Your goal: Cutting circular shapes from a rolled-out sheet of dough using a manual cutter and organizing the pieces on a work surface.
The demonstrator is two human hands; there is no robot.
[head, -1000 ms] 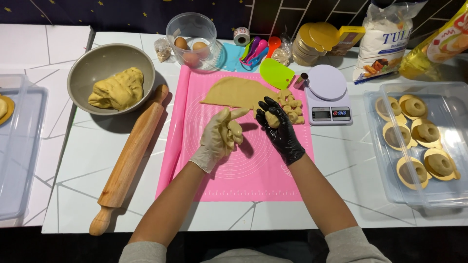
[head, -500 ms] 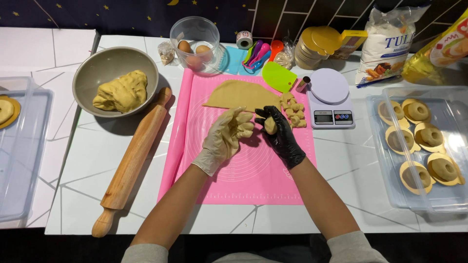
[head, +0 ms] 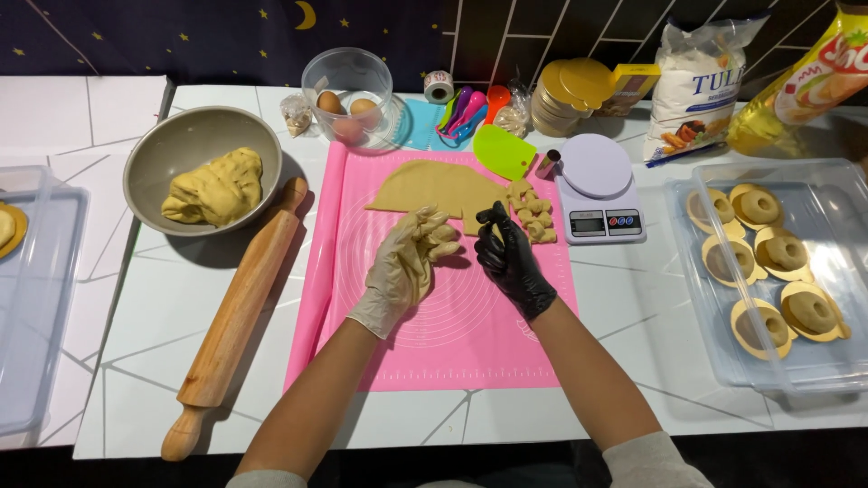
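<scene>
My left hand [head: 402, 267], in a pale glove, is curled around a small piece of dough [head: 444, 239] over the pink silicone mat [head: 452, 343]. My right hand [head: 511, 262], in a black glove, is just right of it with fingertips pinched together; no dough shows in them. Right behind both hands lies a rolled dough sheet [head: 434, 185], and a heap of small cut dough pieces [head: 533, 215] sits beside the right fingertips.
A wooden rolling pin [head: 240, 312] lies left of the mat, with a grey bowl [head: 163, 149] of dough behind it. A kitchen scale [head: 597, 194], green scraper [head: 503, 150] and metal cutter [head: 549, 164] stand back right. A clear tray [head: 723, 298] holds shaped pastries; another tub [head: 36, 298] is far left.
The dough piece pinched in my right fingers a second ago now rests in my left hand. Both hands stayed over the mat's upper middle.
</scene>
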